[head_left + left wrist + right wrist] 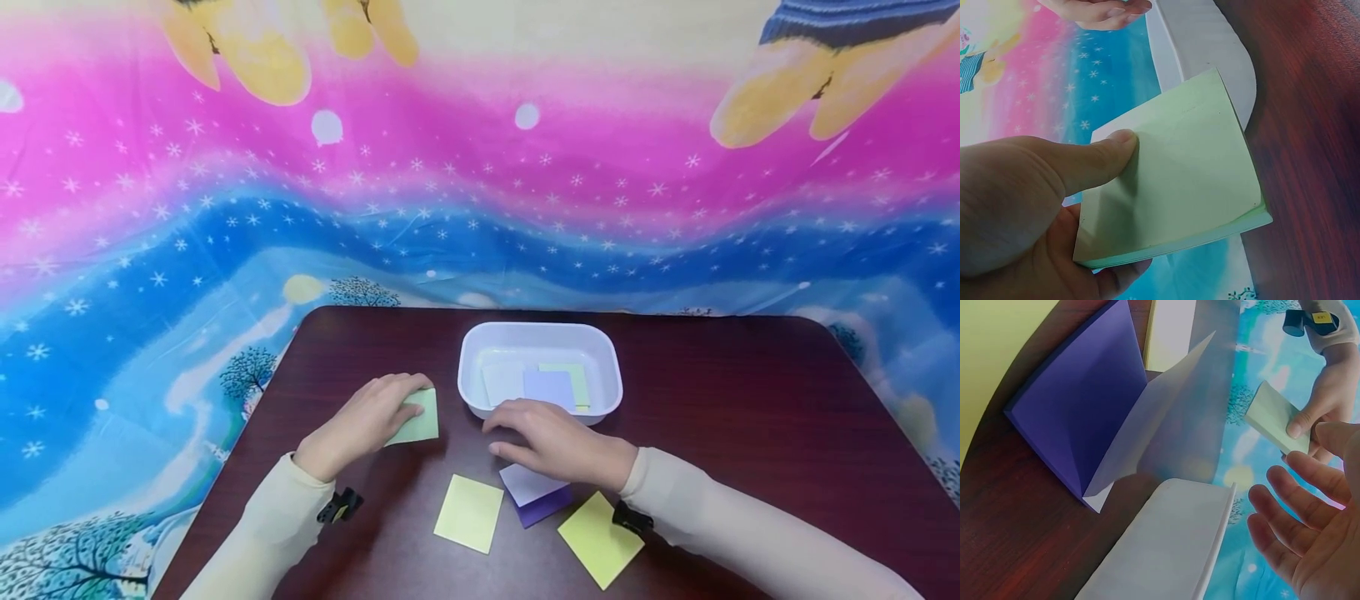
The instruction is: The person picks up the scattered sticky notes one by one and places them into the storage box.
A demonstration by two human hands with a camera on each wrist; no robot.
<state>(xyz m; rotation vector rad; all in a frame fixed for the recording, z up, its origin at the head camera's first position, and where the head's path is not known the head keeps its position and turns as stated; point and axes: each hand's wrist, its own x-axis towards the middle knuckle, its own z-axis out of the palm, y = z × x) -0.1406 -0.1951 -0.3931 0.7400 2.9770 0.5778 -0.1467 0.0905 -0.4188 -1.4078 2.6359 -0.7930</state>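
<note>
My left hand (367, 421) pinches a light green sticky-note pad (1172, 169), thumb on its face and fingers underneath, left of the white plastic tub (467, 379). In front of that tub my right hand (558, 442) hovers with relaxed, slightly bent fingers and nothing in them. Below the right hand lies a purple sticky-note pad (1079, 400) with its pale top sheet (528, 483) lifted at an angle. A pale yellow pad (469, 513) rests to its left, and a brighter yellow pad (600, 542) lies to its right, under the right wrist.
Inside the tub are a lilac note (547, 388), a whitish note (502, 383) and a yellow-green note (580, 383). The dark wooden table (720, 392) has rounded far corners. A patterned cloth (480, 167) hangs behind it.
</note>
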